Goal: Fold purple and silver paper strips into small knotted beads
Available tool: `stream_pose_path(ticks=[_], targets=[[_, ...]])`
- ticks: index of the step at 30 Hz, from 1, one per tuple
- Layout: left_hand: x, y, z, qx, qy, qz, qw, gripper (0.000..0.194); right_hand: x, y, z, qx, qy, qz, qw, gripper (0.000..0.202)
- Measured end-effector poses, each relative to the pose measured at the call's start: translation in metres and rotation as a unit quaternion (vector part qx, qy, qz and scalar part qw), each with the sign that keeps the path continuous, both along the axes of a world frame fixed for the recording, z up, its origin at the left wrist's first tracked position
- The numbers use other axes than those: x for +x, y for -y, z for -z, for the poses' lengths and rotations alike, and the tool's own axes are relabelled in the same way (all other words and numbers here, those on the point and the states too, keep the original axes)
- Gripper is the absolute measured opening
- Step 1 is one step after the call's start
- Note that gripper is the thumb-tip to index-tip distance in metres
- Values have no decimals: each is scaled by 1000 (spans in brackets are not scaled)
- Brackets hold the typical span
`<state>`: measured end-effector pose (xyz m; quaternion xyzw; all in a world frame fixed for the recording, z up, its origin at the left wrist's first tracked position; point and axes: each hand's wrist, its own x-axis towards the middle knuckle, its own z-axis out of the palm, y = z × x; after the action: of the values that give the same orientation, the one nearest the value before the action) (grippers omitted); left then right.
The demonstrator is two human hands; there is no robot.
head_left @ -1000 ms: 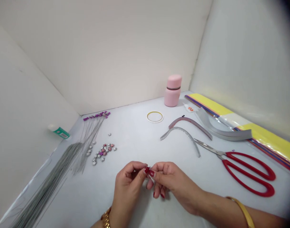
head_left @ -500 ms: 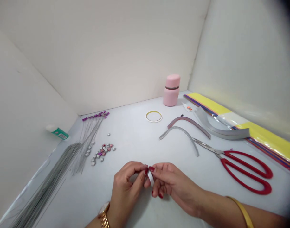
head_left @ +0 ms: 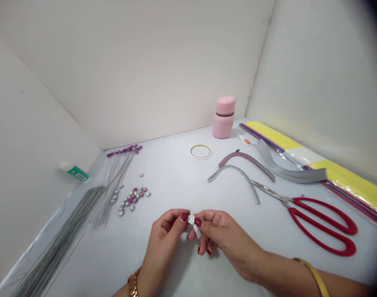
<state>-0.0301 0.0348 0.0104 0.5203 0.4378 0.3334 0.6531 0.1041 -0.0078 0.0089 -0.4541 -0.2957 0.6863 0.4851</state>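
Observation:
A whitish paper strip point(head_left: 196, 231), folded at its upper end into a small flat knot, is pinched between both hands at the front of the table. My left hand point(head_left: 171, 231) grips the knot's left side with thumb and forefinger. On the other side, my right hand point(head_left: 217, 231) pinches it with the thumb on top, and the strip's tail hangs down in front of the right fingers. Left of the hands lies a pile of small silver, pink and purple paper stars point(head_left: 133, 198).
Red-handled scissors point(head_left: 318, 222) lie at right, near curved bundles of grey paper strips point(head_left: 287, 171) and pinkish strips point(head_left: 247, 156). Behind stand a pink flask point(head_left: 224, 117) and a tape roll point(head_left: 200, 152). Thin wires point(head_left: 64, 231) and purple-tipped stems point(head_left: 120, 163) lie left.
The folded knot now shows between the fingertips, where the fingers covered it before. The left thumb has shifted slightly left, and the strip's tail lies at a different slant.

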Motion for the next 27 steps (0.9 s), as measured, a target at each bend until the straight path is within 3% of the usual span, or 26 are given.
stream_pose_path(ticks=[2,6,12,17,23,27], targets=[[0,0,-1,3,-9,16,1000,12,-1,0,2,6,12,2,1000,29],[-1,1,-1,25,-22,-14,999,11,-1,1,7,-1,39,0,999,32],[-2,-1,7,28,-49,-8,998,14,-1,-1,4,-8,100,3,995,29],[-5,0,10,129,-82,6,988,12,-1,-1,6,-3,95,1,995,28],[-11,-2,8,372,-151,39,915,11,4,0,2,14,40,-6,999,24],[-13,-3,7,477,-174,82,857,18,7,-2,0,8,-10,7,1000,20]])
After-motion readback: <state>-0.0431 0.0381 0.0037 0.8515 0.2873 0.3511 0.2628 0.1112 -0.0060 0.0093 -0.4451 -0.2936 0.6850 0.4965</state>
